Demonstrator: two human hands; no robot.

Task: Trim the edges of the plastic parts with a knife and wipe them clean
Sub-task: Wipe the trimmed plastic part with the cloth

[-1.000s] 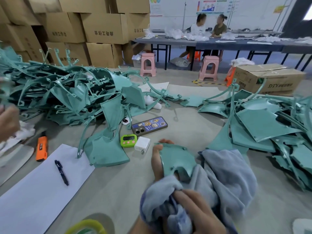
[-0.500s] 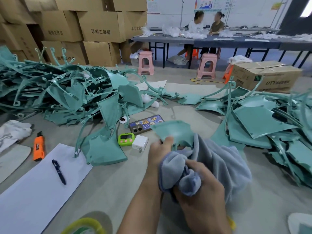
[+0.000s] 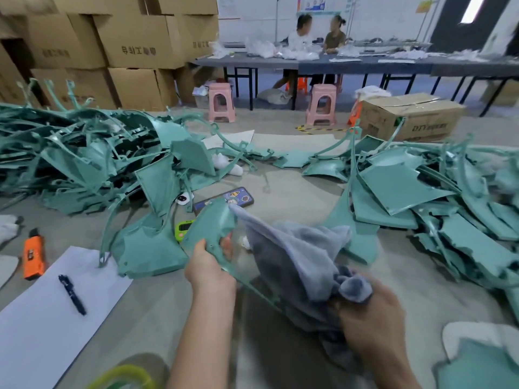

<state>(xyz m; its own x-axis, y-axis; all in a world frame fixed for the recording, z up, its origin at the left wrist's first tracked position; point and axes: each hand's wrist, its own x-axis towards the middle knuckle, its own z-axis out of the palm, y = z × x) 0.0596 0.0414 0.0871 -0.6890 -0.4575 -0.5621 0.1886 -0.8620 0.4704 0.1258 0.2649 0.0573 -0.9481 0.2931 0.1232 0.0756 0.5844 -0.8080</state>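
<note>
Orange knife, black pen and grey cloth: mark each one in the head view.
orange knife (image 3: 33,256): head view, middle of its orange body.
black pen (image 3: 72,294): head view, middle of its barrel.
grey cloth (image 3: 295,256): head view, the broad spread fold near its centre.

Right hand: fingertips buried in the grey cloth, can't see them. Held plastic part is motion-blurred and its near edge runs under the cloth. It covers most of the green timer and the near end of the phone. Yellow ring and paper sheet are cut by the near edge. Left pile and right pile run off frame. Carton print is illegible.
</note>
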